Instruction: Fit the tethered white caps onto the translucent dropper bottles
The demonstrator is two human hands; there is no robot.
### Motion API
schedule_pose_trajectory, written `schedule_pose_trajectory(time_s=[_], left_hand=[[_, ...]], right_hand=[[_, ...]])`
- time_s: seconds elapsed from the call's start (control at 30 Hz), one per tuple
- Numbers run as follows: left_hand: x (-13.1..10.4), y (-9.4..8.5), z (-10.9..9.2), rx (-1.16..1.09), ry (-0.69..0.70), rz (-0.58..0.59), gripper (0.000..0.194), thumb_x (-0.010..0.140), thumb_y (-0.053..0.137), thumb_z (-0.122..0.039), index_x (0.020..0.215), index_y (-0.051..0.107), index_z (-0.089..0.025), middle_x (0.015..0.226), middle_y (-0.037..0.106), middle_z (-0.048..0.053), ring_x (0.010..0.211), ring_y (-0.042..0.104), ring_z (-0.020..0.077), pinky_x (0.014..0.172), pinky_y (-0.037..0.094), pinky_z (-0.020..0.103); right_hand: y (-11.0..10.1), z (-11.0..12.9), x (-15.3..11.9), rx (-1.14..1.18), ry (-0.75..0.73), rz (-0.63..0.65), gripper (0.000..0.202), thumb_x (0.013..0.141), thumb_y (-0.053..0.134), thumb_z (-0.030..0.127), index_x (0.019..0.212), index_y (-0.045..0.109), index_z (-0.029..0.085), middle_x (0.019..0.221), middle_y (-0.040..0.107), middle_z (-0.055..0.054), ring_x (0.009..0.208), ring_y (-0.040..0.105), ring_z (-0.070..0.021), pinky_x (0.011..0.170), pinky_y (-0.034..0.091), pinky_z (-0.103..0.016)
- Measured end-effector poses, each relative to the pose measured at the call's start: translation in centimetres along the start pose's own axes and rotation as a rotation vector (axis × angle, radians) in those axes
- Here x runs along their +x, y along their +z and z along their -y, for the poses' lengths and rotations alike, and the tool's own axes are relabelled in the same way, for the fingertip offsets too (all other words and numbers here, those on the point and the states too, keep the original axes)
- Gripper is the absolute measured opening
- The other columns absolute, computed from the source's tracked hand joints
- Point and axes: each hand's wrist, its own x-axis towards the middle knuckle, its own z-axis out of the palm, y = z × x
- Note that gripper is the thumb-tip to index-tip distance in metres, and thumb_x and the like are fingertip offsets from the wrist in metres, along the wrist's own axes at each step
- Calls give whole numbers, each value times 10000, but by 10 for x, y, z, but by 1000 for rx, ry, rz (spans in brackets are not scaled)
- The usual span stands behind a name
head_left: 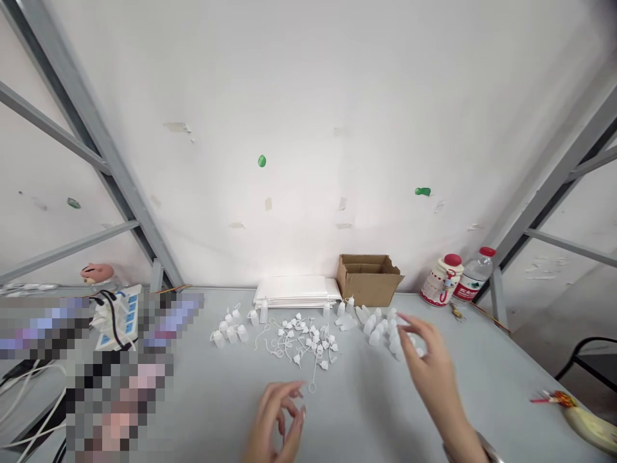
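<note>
From my end, the small bottles [376, 335] cluster just beyond and left of the right hand [431, 363], their long axes mixed; that hand is clearly the nearer. Its thumb and forefinger curve close together, and I can't tell whether they grip anything (something pale shows behind them). The white caps [315, 337] lie farther left, ahead of the left hand [277, 421], which is loosely curled, moderately wide, with nothing visible in it. The box [369, 287] stands beyond the bottles.
</note>
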Motion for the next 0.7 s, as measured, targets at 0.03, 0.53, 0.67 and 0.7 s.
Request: schedule_pose_trajectory(time_s=[0.03, 0.53, 0.67, 0.7], left_hand=[[7, 5, 2, -14, -40, 17, 316, 830, 470, -418, 1047, 577, -215, 945, 599, 61, 698, 565, 139, 571, 467, 266], [25, 14, 30, 228, -43, 177, 242, 806, 431, -293, 953, 613, -231, 951, 570, 58, 750, 577, 169, 786, 465, 347], [28, 17, 25, 360, 19, 290, 292, 770, 472, -188, 1024, 609, -232, 1025, 569, 77, 947, 549, 216, 842, 439, 354], [29, 20, 24, 383, 20, 297, 291, 756, 489, -166, 1012, 615, -223, 1022, 571, 80, 968, 538, 224, 849, 432, 359]], right_hand=[[15, -10, -3, -66, 42, 66, 359, 859, 364, 432, 979, 589, 180, 947, 626, -115, 759, 616, -229, 708, 472, -403], [77, -47, -14, -595, 126, 327, 322, 889, 377, 306, 1069, 569, 121, 1024, 597, -151, 751, 632, -263, 601, 450, -339], [80, -52, -17, -555, 150, 332, 340, 887, 354, 312, 1052, 586, 125, 1013, 594, -153, 732, 631, -261, 597, 460, -350], [80, -53, -17, -549, 159, 335, 345, 885, 351, 318, 1045, 592, 131, 1015, 594, -153, 732, 631, -264, 595, 461, -354]])
